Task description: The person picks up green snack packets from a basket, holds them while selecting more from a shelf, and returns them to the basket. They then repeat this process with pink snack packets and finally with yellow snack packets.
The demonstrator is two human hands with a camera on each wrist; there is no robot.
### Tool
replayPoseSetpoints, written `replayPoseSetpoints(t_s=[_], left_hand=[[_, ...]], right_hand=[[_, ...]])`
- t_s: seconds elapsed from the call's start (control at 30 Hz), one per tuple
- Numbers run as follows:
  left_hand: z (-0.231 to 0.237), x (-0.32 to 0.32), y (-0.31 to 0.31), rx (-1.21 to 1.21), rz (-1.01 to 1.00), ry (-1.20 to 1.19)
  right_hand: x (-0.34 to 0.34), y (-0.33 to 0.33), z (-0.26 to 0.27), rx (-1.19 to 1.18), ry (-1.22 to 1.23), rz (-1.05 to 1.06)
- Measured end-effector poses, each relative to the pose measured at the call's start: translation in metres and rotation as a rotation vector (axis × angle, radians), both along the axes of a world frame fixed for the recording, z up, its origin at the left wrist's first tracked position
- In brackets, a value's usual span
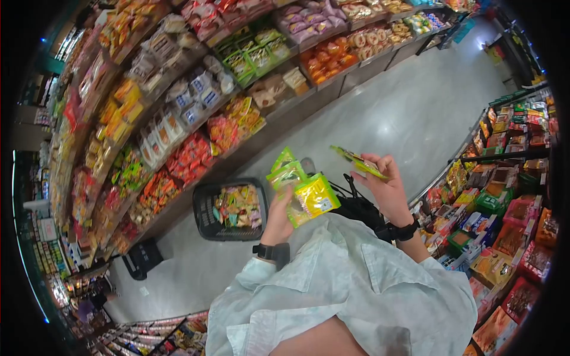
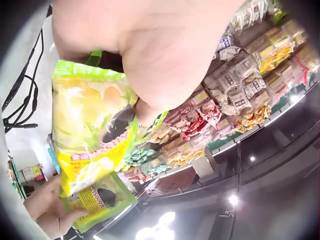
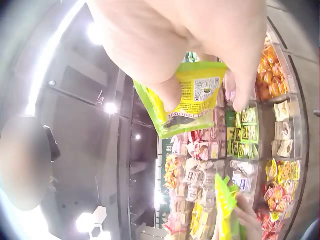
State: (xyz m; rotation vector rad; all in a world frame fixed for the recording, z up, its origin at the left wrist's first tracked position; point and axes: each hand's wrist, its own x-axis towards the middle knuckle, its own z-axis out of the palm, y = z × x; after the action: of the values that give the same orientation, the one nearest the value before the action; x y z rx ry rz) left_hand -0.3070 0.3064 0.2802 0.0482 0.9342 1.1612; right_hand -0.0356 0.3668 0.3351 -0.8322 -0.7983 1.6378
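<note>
My left hand (image 1: 278,218) grips several green-and-yellow snack packets (image 1: 314,197) in front of my shirt. They overlap like a loose fan, the nearest showing a bright yellow face. To the right, my right hand (image 1: 387,188) pinches one more snack packet (image 1: 361,162), seen nearly edge-on from the head. The right wrist view shows that packet's yellow label with a square code (image 3: 206,90) and a clear window at one end, thumb on one side and fingers on the other. Both hands hold their packets in the air, apart from each other.
A dark shopping basket (image 1: 203,221) with small packets inside stands on the grey floor (image 1: 380,113), left of my hands. Tiered shelves of bagged snacks (image 1: 255,56) run along the far side. More packaged food (image 1: 493,237) lies in bins at the right. A black object (image 1: 142,259) sits beyond the basket.
</note>
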Motion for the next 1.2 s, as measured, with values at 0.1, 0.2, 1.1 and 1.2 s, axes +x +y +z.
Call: replayPoseSetpoints(t_s=[0.1, 0.2, 1.1, 1.2], left_hand=[[0.003, -0.009, 0.053, 0.043, -0.039, -0.060], [0.000, -0.009, 0.101, 0.073, -0.078, -0.212], [0.025, 0.143, 0.298, 0.019, 0.074, -0.033], [0.020, 0.140, 0.309, -0.043, 0.066, -0.078]], right_hand=[[0.006, 0.050, 0.010, 0.214, -0.472, -0.069], [0.012, 0.093, 0.001, 0.099, -0.356, -0.009], [0.095, 0.380, -0.045, -0.023, -0.394, 0.497], [0.086, 0.395, -0.050, -0.059, -0.393, 0.495]])
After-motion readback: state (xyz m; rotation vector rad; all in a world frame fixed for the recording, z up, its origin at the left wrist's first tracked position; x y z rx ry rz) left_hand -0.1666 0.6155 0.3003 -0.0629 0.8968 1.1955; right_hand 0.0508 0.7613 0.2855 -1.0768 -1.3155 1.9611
